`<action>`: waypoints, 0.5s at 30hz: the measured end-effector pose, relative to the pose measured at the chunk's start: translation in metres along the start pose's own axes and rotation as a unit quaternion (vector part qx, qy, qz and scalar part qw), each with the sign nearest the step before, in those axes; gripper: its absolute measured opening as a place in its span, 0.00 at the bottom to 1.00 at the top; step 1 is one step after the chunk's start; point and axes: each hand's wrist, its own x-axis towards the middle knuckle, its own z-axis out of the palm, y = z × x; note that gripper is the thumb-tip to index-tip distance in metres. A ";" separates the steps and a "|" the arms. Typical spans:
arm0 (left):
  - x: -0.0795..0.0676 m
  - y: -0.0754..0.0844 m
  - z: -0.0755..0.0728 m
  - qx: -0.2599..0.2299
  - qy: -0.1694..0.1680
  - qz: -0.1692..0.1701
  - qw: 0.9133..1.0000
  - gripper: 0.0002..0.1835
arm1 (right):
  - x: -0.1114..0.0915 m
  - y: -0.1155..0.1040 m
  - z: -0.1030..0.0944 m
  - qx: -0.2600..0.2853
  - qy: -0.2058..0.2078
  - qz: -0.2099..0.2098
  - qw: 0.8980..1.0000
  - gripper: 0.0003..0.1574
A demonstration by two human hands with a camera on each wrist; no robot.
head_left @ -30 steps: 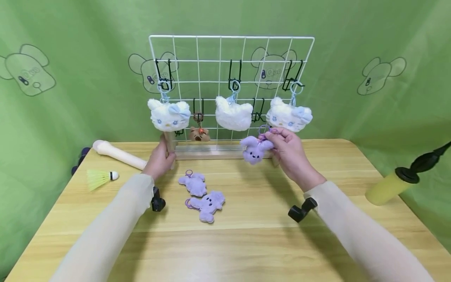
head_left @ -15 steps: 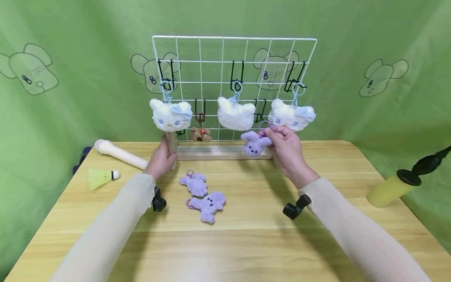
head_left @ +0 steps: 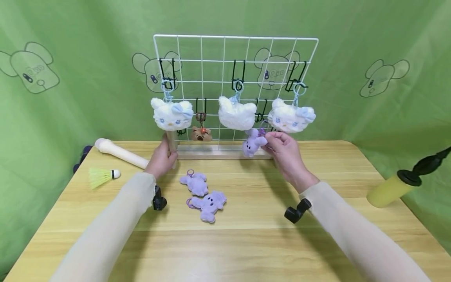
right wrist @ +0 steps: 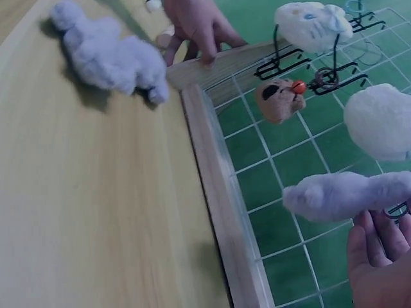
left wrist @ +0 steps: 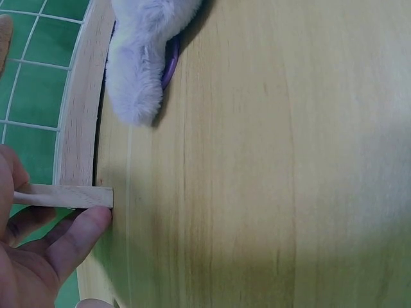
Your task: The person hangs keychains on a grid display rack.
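My left hand grips the wooden side foot of the rack, fingers on one face of the board. At the rack's lower right, my right hand pinches a purple plush keychain near its ring. That ring stands upright close in front of a black hook. The plush hangs left of the fingertips, overlapping the white wire grid. Two more purple plush keychains lie on the table between the arms, the farther one face down and the nearer one with its face showing.
White cat plushes hang from upper hooks at the left, centre and right. A small brown plush hangs lower left. Left on the table are a white stick and a yellow shuttlecock; a yellow pump stands right.
The right hand has shifted slightly left and down beside the rack. The purple plush it holds has risen a little and turned sideways. My left hand keeps its grip on the foot.
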 end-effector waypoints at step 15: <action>0.000 0.000 0.000 0.003 0.004 0.010 1.000 0.45 | -0.014 0.043 0.012 -0.188 -0.092 0.018 0.978 0.19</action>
